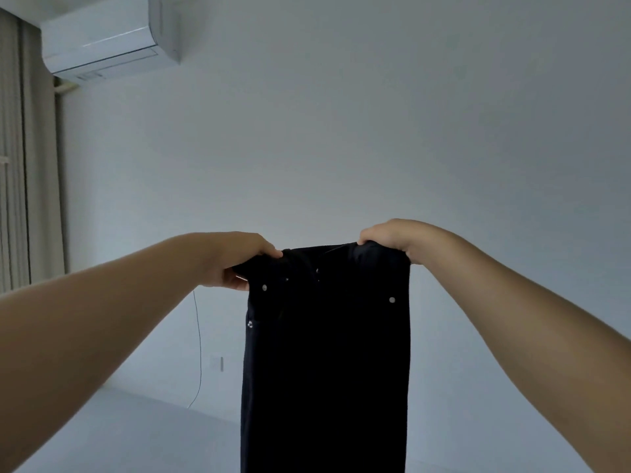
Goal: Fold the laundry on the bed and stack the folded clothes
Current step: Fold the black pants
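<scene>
A pair of black jeans (324, 363) with small metal rivets hangs straight down in front of me, held up by the waistband at arm's length. My left hand (239, 264) grips the waistband's left end. My right hand (392, 240) grips its right end. The legs run out of the bottom of the frame, so their ends are hidden. A pale flat surface (136, 431), probably the bed, shows at the lower left behind the jeans.
A plain pale wall fills the background. A white air conditioner (106, 39) is mounted high at the left, beside beige curtains (27, 165). A thin dark cord (199, 349) hangs down the wall near a wall socket (218, 363).
</scene>
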